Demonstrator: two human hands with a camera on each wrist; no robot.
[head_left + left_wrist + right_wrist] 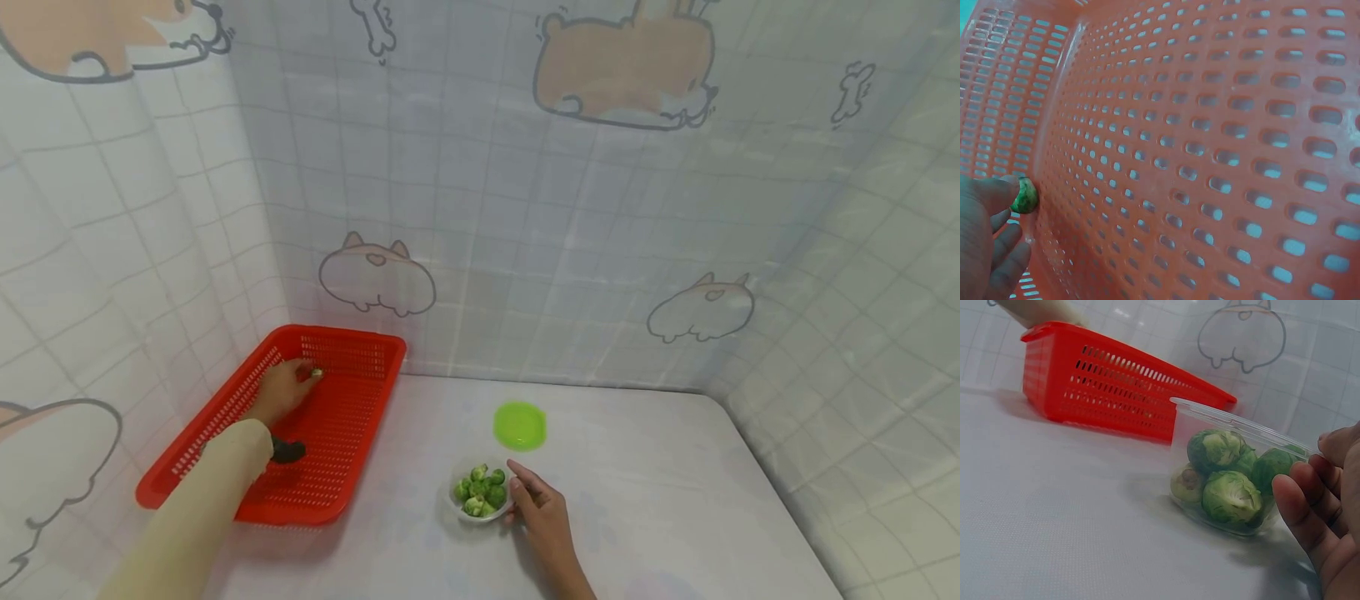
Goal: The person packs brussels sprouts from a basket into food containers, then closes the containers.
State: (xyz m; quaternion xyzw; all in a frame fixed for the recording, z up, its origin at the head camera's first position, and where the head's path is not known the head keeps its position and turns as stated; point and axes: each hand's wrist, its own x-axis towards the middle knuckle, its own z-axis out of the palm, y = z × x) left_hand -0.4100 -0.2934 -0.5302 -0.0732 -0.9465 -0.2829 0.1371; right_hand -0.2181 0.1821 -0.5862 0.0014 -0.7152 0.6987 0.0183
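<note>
Inside the red plastic basket (360, 433), my left hand (281, 390) pinches a small Brussels sprout (1024, 197) at its fingertips, close to the basket's far wall. In the head view that sprout shows only as a pale speck beyond the fingers. At the middle of the table, my right hand (546, 521) rests against the right side of a clear plastic container (1260, 430), fingers relaxed at its rim. Several green Brussels sprouts (1232, 497) fill the container, which stands upright on the table.
A bright green lid-like piece (520, 426) lies flat just behind the container. The white table (645, 467) is bounded by sheeted walls (517, 250) with cartoon dogs at the back and both sides. The basket's raised walls surround the left hand.
</note>
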